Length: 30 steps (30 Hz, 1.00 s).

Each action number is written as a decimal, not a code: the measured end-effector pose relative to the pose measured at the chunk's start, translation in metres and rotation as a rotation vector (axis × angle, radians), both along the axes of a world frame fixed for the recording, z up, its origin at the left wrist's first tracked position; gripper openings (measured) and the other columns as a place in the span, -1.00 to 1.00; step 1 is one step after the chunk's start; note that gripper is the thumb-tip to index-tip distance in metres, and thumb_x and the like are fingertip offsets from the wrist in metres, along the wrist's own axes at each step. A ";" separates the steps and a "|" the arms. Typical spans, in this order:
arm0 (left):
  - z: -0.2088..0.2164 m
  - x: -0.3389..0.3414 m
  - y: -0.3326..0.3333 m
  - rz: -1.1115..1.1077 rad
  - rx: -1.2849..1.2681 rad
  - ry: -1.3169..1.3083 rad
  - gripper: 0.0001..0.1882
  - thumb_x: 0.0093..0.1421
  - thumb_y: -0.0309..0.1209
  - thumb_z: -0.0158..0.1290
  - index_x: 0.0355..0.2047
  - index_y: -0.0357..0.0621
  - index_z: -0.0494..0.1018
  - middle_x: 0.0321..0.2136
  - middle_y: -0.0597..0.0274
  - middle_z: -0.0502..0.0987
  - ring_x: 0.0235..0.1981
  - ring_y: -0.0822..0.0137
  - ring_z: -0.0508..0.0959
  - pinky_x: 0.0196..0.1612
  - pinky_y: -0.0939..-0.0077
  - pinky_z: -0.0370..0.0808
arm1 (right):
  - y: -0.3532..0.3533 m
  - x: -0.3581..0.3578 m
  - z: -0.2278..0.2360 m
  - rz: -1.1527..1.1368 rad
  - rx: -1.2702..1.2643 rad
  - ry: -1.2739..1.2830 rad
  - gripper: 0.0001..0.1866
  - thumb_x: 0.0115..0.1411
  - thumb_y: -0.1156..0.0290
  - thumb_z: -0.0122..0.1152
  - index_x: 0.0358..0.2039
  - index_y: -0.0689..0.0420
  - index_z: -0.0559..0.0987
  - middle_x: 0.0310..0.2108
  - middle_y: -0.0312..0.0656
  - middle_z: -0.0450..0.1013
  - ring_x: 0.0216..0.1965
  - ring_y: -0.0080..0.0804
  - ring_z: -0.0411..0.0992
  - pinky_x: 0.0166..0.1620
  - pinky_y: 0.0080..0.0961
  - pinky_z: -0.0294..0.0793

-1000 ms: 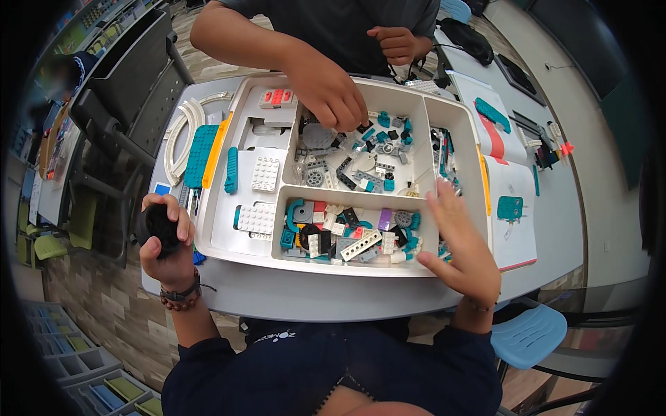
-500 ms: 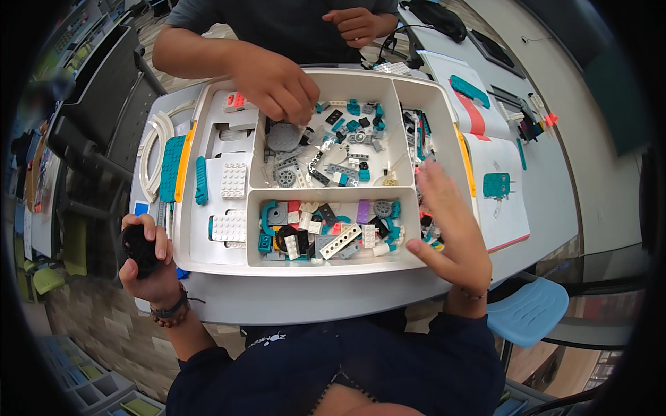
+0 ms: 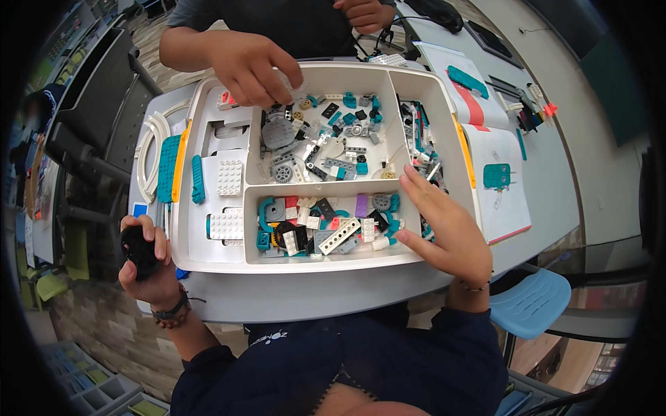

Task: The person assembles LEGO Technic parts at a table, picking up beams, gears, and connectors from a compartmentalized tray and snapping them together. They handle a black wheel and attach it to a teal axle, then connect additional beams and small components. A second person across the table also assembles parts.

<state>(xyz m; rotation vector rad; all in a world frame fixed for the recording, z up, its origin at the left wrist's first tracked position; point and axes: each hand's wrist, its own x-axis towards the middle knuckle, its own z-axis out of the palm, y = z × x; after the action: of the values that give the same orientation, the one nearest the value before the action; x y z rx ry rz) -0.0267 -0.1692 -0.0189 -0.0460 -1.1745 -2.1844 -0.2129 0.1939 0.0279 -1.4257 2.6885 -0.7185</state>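
My left hand [image 3: 154, 283] is closed around a rounded black piece [image 3: 140, 253] beside the tray's near left corner; its exact kind cannot be made out. Fingers stretched and thumb apart, my right hand [image 3: 447, 232] is over the wall between the near middle compartment and the long right one. It holds nothing. The white sorting tray [image 3: 326, 268] carries loose building bricks, gears and beams. In the near middle compartment lie a white beam with holes [image 3: 340, 236], a purple brick [image 3: 361, 205] and a grey gear [image 3: 381, 202]. My right hand hides part of the right compartment.
Across the table, another person's hand [image 3: 253, 69] hovers over the tray's far left part, near a grey round piece [image 3: 279, 133]. An open booklet [image 3: 503, 197] lies to the right. White curved tracks [image 3: 146, 156] and a teal plate [image 3: 168, 170] are at the left.
My right hand has settled slightly lower, its fingers now tilted left toward the compartment wall. The other person's hand has shifted up and left. My left hand keeps its grip on the black piece.
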 end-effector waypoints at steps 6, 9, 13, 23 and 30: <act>-0.002 -0.002 -0.002 -0.010 0.011 -0.009 -0.35 -0.10 -0.18 0.08 -0.06 -0.27 0.14 -0.36 0.16 0.20 -0.52 0.45 0.33 -0.53 0.68 0.30 | -0.012 -0.009 0.023 0.017 0.115 0.071 -0.53 0.03 0.42 0.14 -0.02 0.28 0.37 -0.12 -0.01 0.36 -0.28 -0.11 0.38 -0.21 -0.32 0.38; 0.000 -0.001 -0.001 -0.001 -0.012 -0.013 -0.35 -0.10 -0.17 0.09 -0.06 -0.27 0.15 -0.37 0.17 0.20 -0.53 0.45 0.33 -0.54 0.70 0.31 | -0.022 -0.023 0.027 0.047 0.173 0.006 -0.67 0.05 0.47 0.10 -0.13 0.22 0.42 -0.28 -0.08 0.38 -0.28 -0.11 0.39 -0.23 -0.32 0.39; 0.001 -0.002 0.001 0.018 -0.006 -0.028 -0.34 -0.12 -0.18 0.12 -0.07 -0.27 0.15 -0.38 0.17 0.21 -0.54 0.45 0.34 -0.56 0.71 0.31 | -0.029 -0.039 0.011 0.081 0.219 0.041 -0.87 0.05 0.50 0.08 -0.37 0.24 0.44 -0.40 -0.11 0.36 -0.36 -0.14 0.41 -0.28 -0.33 0.42; 0.002 -0.004 0.001 0.016 -0.007 -0.020 -0.33 -0.13 -0.20 0.12 -0.07 -0.30 0.15 -0.38 0.14 0.21 -0.54 0.42 0.35 -0.56 0.68 0.33 | -0.026 -0.041 0.009 0.059 0.131 -0.003 -0.87 0.06 0.48 0.07 -0.34 0.19 0.48 -0.41 -0.12 0.39 -0.39 -0.10 0.40 -0.32 -0.30 0.39; 0.003 -0.003 0.001 0.044 0.016 -0.035 -0.33 -0.16 -0.19 0.12 -0.09 -0.31 0.18 -0.39 0.12 0.24 -0.56 0.39 0.37 -0.58 0.66 0.34 | -0.029 -0.039 0.012 0.036 0.094 0.014 -0.87 0.00 0.50 0.14 -0.38 0.17 0.48 -0.43 -0.15 0.37 -0.38 -0.15 0.40 -0.33 -0.34 0.39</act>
<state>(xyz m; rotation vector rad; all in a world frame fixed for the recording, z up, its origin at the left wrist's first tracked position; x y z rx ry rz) -0.0299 -0.1686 -0.0161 0.0251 -1.1660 -2.1636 -0.2518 0.1651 0.0398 -1.4582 2.6606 -0.5732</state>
